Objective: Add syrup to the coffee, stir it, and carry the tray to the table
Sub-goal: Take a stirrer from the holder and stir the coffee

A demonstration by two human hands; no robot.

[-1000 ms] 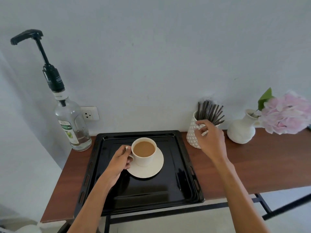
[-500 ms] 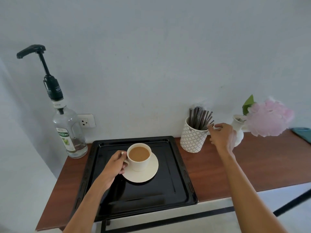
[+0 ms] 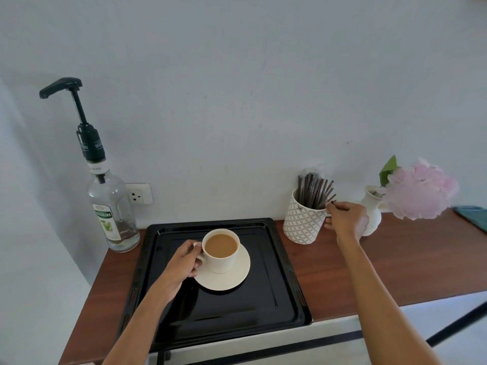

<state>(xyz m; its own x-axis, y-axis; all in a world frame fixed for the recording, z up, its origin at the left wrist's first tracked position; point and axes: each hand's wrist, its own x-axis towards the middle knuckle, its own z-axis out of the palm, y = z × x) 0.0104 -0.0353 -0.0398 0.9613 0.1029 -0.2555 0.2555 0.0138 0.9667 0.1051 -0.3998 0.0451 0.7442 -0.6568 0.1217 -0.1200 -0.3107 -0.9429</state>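
Note:
A white cup of milky coffee [image 3: 220, 246] stands on a white saucer [image 3: 237, 277] in a black tray [image 3: 276, 299] on the wooden counter. My left hand [image 3: 181, 264] grips the cup's handle. At the back left stands a clear syrup bottle [image 3: 112, 209] with a tall black pump. A patterned white cup [image 3: 303, 222] holds several dark stir sticks [image 3: 315, 191]. My right hand [image 3: 345, 219] is just right of that cup, its fingertips pinched on the top end of one stick that still sits in the cup.
A white vase [image 3: 373, 206] with a pink flower [image 3: 419, 193] stands right behind my right hand. A teal cloth [image 3: 474, 216] lies at the far right edge. A wall socket [image 3: 138, 194] is behind the bottle. The counter [image 3: 408, 259] ends just in front of the tray.
My right hand moved from over the stick cup to its right side and now pinches one stick's tip. My left hand stayed on the cup handle. The camera view shifted.

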